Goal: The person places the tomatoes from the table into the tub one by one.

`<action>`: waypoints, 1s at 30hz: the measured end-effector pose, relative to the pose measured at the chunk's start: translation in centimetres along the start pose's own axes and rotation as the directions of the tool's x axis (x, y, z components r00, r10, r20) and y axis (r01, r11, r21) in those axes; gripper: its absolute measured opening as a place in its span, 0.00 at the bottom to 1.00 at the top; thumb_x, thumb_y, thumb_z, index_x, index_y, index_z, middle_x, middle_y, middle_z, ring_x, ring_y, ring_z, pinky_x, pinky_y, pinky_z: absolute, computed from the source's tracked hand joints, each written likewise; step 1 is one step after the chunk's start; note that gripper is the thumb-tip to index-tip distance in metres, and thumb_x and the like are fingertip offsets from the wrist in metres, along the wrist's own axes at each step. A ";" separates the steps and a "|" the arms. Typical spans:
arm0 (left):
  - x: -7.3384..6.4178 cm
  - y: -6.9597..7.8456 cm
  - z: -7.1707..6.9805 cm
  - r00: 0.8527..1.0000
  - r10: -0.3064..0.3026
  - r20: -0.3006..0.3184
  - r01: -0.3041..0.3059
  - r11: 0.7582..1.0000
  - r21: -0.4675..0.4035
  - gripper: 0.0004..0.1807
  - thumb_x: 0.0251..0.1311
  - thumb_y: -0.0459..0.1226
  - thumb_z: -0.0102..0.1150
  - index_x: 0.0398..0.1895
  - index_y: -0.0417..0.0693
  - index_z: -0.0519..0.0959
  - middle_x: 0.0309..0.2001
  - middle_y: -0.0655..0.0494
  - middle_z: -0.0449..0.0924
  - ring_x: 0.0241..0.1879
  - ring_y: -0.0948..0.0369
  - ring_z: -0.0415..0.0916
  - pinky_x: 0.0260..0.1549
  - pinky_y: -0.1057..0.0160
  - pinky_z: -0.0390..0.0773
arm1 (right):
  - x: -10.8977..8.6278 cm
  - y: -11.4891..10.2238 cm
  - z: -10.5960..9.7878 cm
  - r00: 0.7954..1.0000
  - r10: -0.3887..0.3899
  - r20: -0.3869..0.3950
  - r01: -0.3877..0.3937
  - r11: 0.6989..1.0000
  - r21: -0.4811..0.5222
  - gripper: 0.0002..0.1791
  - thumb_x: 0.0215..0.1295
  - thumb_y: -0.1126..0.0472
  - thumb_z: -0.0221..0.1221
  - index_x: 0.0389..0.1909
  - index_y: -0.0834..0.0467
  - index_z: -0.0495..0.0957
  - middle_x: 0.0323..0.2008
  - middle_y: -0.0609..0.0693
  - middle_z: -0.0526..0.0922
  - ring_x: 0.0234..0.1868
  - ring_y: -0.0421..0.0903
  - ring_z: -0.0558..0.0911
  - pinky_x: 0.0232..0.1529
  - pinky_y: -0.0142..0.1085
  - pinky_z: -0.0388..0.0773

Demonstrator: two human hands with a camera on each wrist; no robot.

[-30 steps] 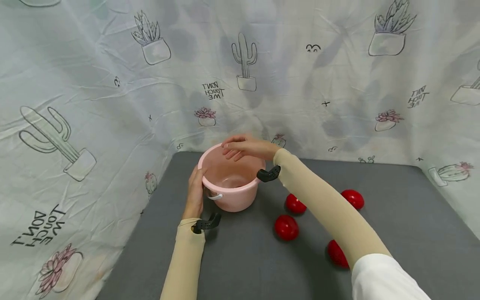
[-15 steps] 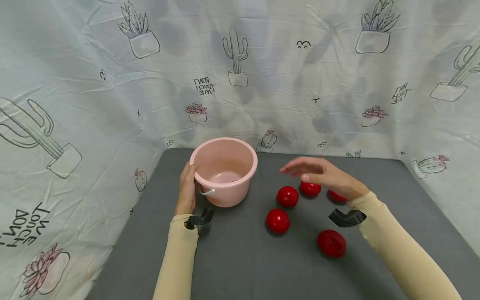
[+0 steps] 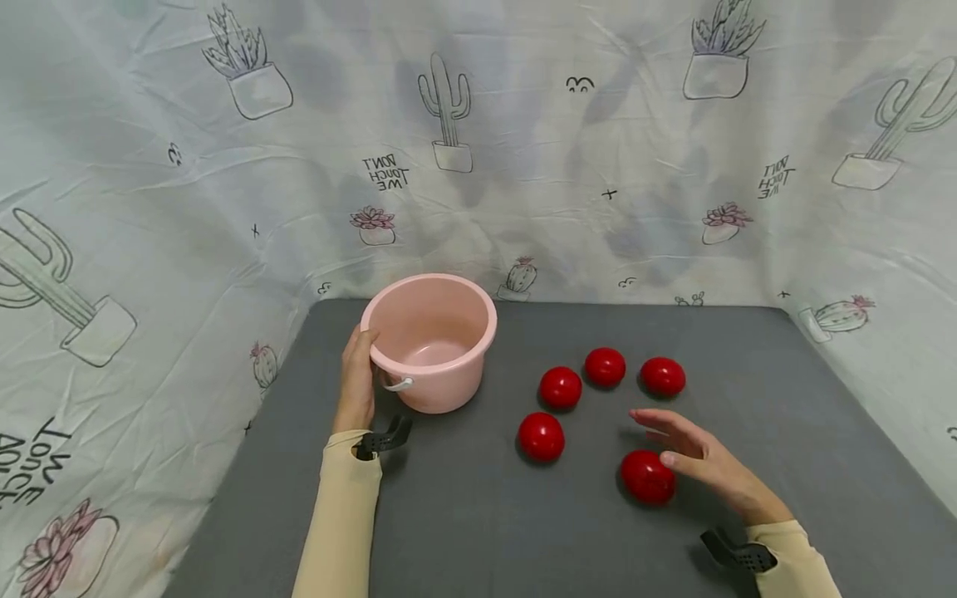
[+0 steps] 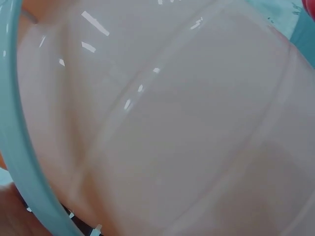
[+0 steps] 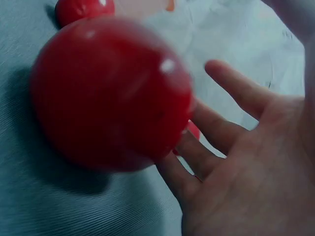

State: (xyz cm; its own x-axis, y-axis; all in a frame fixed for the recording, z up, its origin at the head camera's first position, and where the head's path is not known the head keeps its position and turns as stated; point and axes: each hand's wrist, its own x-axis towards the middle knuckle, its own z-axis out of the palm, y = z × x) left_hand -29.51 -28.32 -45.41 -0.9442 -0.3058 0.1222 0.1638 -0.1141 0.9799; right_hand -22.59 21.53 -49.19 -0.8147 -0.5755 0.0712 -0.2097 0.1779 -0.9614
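Note:
My left hand grips the left side of a pink bucket, with the thumb over its rim. Inside the bucket, the left wrist view shows smooth pale walls. My right hand is beside the nearest shiny red round thing, fingers spread and loosely bent. From the right wrist view, this red round thing lies in front of the palm of the right hand, overlapping some fingertips; the fingers are not closed round it.
Several more red round things lie between bucket and right hand: one in front, others behind and at the right. A cactus-printed cloth walls in the grey table at back and sides.
My right hand has moved from over the bucket to the right and back toward me, down beside the nearest red round thing. The left hand keeps its grip on the bucket; the view has shifted slightly.

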 end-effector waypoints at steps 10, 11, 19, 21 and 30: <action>0.2 -0.5 0.1 1.000 -0.001 0.017 0.002 1.000 -0.008 0.21 0.72 0.44 0.45 0.63 0.46 0.73 0.15 0.61 0.71 0.19 0.62 0.67 0.25 0.63 0.65 | -0.3 3.0 1.4 0.994 0.110 0.015 -0.110 0.994 0.023 0.32 0.69 0.64 0.56 0.74 0.59 0.62 0.71 0.57 0.67 0.65 0.30 0.69 0.57 0.31 0.78; 0.2 -0.5 0.1 1.000 0.003 0.018 -0.003 1.000 -0.012 0.21 0.73 0.43 0.44 0.63 0.44 0.73 0.15 0.61 0.71 0.18 0.62 0.67 0.24 0.64 0.65 | -0.3 3.1 1.4 0.993 0.114 0.011 -0.115 0.993 0.018 0.32 0.69 0.64 0.57 0.74 0.58 0.63 0.71 0.57 0.67 0.64 0.30 0.70 0.56 0.32 0.79; 0.4 -0.4 0.4 1.000 0.002 -0.002 -0.002 0.999 -0.038 0.20 0.73 0.42 0.43 0.60 0.39 0.72 0.14 0.60 0.71 0.12 0.59 0.61 0.16 0.63 0.60 | 0.0 3.0 1.4 0.988 0.152 0.026 -0.149 0.985 -0.089 0.35 0.65 0.60 0.64 0.72 0.53 0.65 0.68 0.61 0.69 0.60 0.31 0.71 0.51 0.35 0.80; 0.4 -0.4 0.4 1.000 0.001 0.001 -0.001 1.000 -0.029 0.21 0.73 0.42 0.42 0.61 0.40 0.72 0.14 0.60 0.70 0.12 0.59 0.61 0.16 0.62 0.60 | 0.1 2.9 1.5 0.990 0.139 0.029 -0.135 0.985 -0.106 0.34 0.65 0.60 0.64 0.72 0.55 0.66 0.67 0.62 0.71 0.59 0.30 0.73 0.51 0.34 0.80; 0.3 -0.6 0.3 1.000 -0.010 -0.007 0.010 1.000 -0.012 0.21 0.73 0.43 0.44 0.61 0.42 0.72 0.15 0.61 0.72 0.14 0.59 0.64 0.18 0.61 0.60 | 0.1 3.3 1.5 0.993 0.109 -0.053 -0.114 0.987 -0.113 0.26 0.69 0.62 0.62 0.67 0.57 0.71 0.61 0.59 0.79 0.54 0.31 0.77 0.47 0.33 0.80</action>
State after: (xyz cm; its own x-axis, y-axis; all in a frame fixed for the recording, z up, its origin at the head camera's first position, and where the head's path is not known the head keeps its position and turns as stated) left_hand -29.96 -28.05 -45.87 -0.9438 -0.3114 0.1112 0.1576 -0.1280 0.9792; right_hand -22.50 20.86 -52.76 -0.8604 -0.5093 -0.0197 -0.1751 0.3317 -0.9270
